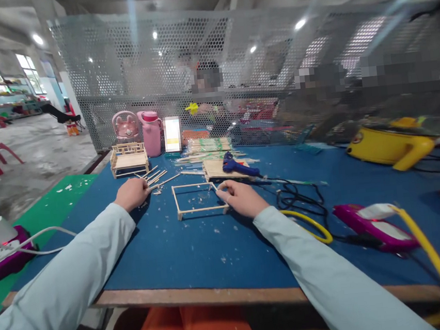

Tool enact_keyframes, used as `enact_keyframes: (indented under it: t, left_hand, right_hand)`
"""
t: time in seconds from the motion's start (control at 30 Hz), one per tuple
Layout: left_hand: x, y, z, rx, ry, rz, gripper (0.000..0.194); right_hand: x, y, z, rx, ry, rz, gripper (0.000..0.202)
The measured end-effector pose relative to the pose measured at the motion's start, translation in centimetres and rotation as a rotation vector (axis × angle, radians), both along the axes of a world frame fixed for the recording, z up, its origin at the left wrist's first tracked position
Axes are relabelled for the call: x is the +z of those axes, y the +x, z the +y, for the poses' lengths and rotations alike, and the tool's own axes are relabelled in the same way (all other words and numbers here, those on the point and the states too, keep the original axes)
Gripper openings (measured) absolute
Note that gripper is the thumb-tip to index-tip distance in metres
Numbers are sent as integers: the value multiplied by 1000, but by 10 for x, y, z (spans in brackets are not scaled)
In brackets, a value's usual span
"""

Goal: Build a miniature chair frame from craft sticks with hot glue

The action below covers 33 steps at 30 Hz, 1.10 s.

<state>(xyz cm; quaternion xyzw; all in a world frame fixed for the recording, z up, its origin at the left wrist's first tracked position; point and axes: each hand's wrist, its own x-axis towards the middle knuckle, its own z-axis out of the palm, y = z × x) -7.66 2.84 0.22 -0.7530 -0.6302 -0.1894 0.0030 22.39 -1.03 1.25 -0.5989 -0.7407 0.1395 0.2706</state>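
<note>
A small rectangular frame of thin wooden sticks [201, 209] stands on short legs on the blue table. My right hand [242, 198] pinches it at its right side, the fingertips partly covering that edge. My left hand [131, 194] is closed, fingertips down at a loose pile of short wooden sticks [159, 177]; a stick end shows at its fingers. Behind that hand stands a little bench made of sticks [129, 160]. Beyond the frame lies a blue glue gun [239, 165], resting on a flat wooden stick piece [215, 169].
Bundled sticks [208, 145] lie at the back beside a lit phone [172, 134] and a pink bottle [151, 134]. On the right are a purple power strip [381, 227], black cable [301, 198] and a yellow pot [389, 146]. A perforated screen [117, 66] stands behind; a person is beyond it.
</note>
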Motion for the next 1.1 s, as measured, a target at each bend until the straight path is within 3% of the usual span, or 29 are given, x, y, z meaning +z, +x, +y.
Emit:
enact_keyframes:
  t: [0.17,0.27,0.4,0.5,0.63,0.73,0.8,0.93,1.1]
  left_hand:
    - [8,3,-6,42,116,-129,18]
    - [21,14,-14,-5,158,-481,19]
    - [36,37,-30,-179,-212,-1292,12]
    - [38,50,-41,-249,-408,-1604,10]
    - [33,59,-49,-287,-430,-1618,17]
    - [29,63,-53,-355,-378,-1515,21]
    - [27,66,-56,-391,-348,-1431,22]
    - [25,73,-66,-452,-349,-1353,23]
    - [24,81,-78,-472,-364,-1307,24]
  right_hand:
    - [-3,-8,-1,-27,-5,74,24]
    - [-2,-11,-1,-27,16,76,25]
    - [-2,-12,-1,-44,19,126,28]
    - [-4,-15,2,-66,12,171,27]
    - [-1,-17,2,-111,61,160,25]
    - [10,-15,-6,-139,288,121,26]
    - [17,-15,-16,-9,391,80,30]
    - [22,-18,-37,348,352,-50,25]
    - [16,-19,-50,409,322,-59,19]
